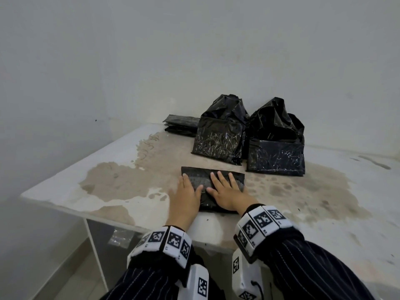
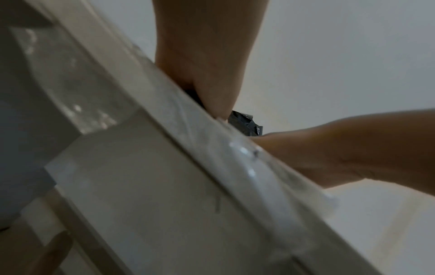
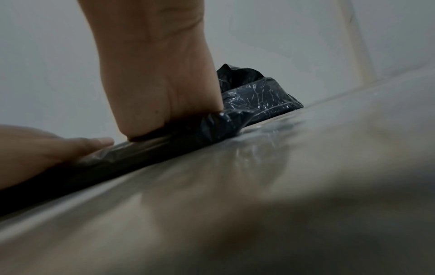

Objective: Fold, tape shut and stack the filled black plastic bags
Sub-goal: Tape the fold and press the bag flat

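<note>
A flat, folded black plastic bag (image 1: 200,176) lies near the table's front edge. My left hand (image 1: 190,185) presses flat on its left part, fingers straight. My right hand (image 1: 223,187) lies flat on its right part, fingers spread. In the right wrist view the right hand's heel (image 3: 160,93) bears down on the bag (image 3: 164,148), and the left hand's fingers (image 3: 70,147) rest on the bag's edge. Behind it stand two filled black bags, one in the middle (image 1: 218,139) and one to the right (image 1: 277,152), both with loose tops. No tape is in view.
A low stack of flat folded black bags (image 1: 181,125) lies at the back against the wall. The white table (image 1: 65,187) carries a wide brown stain and ends at a left and a front edge. A clear plastic wrapper (image 1: 121,238) lies on the floor below.
</note>
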